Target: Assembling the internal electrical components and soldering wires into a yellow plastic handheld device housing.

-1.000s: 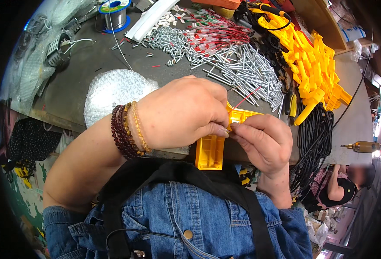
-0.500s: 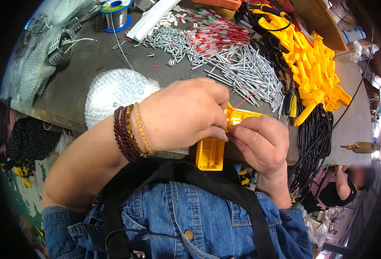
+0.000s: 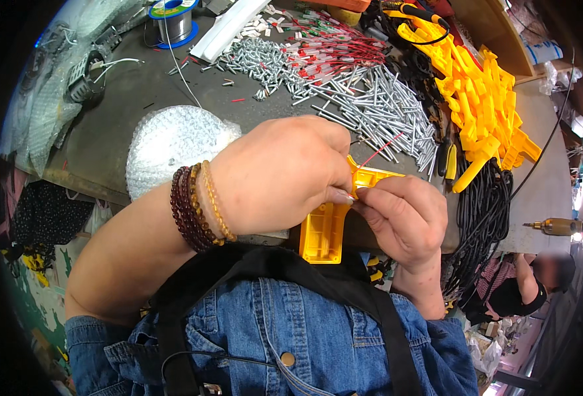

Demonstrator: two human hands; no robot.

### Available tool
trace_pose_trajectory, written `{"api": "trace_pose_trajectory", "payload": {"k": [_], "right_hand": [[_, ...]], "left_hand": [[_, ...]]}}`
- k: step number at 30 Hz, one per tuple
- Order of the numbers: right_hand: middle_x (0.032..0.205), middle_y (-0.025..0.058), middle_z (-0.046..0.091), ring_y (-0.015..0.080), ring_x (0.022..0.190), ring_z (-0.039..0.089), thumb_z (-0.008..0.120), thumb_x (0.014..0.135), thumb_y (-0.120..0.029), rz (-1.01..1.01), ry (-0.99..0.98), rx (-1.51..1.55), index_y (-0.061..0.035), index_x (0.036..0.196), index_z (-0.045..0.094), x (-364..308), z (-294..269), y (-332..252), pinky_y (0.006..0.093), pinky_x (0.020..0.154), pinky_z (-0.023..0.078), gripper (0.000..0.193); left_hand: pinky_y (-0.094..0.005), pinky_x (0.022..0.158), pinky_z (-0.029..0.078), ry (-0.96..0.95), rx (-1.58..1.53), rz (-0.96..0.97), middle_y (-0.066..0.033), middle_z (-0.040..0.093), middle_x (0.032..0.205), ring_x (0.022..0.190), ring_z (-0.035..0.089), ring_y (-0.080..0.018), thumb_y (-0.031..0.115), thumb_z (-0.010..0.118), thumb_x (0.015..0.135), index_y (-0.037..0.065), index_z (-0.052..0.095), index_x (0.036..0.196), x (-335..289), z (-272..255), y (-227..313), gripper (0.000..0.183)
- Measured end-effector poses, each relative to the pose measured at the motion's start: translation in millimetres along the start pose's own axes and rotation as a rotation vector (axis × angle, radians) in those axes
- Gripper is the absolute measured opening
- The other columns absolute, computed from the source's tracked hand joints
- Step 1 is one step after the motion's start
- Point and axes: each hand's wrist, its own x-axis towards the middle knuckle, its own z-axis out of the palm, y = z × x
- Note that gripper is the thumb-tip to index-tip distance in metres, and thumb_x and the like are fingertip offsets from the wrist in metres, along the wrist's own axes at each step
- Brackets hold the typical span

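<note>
The grips of the left hand [image 3: 281, 175] and right hand [image 3: 407, 214] were clamped, seemingly on the yellow housing [image 3: 322, 235]; screws [image 3: 385, 109] lay beyond it.

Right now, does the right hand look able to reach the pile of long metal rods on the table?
Probably yes: the rods lie a little beyond the right hand, with the yellow casing and a thin red wire partly between. That hand is busy at the casing, so it may need freeing first.
</note>
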Motion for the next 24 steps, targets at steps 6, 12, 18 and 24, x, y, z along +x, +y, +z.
{"api": "trace_pose_trajectory", "payload": {"k": [6,12,18,24], "right_hand": [[0.073,0.0097,0.063,0.0258,0.060,0.063,0.074,0.077,-0.003,0.406,-0.155,0.271,-0.0046,0.088,0.065,4,-6,-17,0.0327,0.054,0.048,0.014],[0.070,0.0116,0.062,0.0280,0.058,0.062,0.070,0.082,-0.002,0.443,-0.205,0.279,-0.0034,0.090,0.063,1,-12,-19,0.0347,0.054,0.048,0.011],[0.068,0.0125,0.061,0.0305,0.058,0.062,0.068,0.085,-0.005,0.486,-0.210,0.382,-0.0023,0.086,0.061,0,-10,-23,0.0370,0.053,0.047,0.007],[0.068,0.0123,0.062,0.0301,0.058,0.062,0.063,0.090,-0.006,0.653,-0.212,0.485,-0.0009,0.083,0.059,-3,-8,-26,0.0368,0.053,0.047,0.009]], "left_hand": [[-0.0356,0.066,0.045,0.152,0.598,0.374,-0.0026,0.058,0.081,0.078,0.058,-0.0216,0.014,0.068,0.071,0.006,0.068,0.086,-10,9,18,0.018],[-0.0389,0.063,0.047,-0.039,0.346,0.012,-0.0056,0.057,0.084,0.075,0.060,-0.0261,0.013,0.067,0.076,0.006,0.064,0.083,0,4,36,0.011],[-0.0403,0.065,0.052,-0.040,0.294,-0.009,-0.0070,0.056,0.086,0.076,0.061,-0.0275,0.014,0.065,0.078,0.006,0.058,0.084,4,6,27,0.012],[-0.0349,0.063,0.053,0.006,0.480,-0.044,-0.0063,0.057,0.085,0.074,0.062,-0.0251,0.014,0.061,0.076,0.006,0.057,0.090,-1,19,37,0.017]]}}
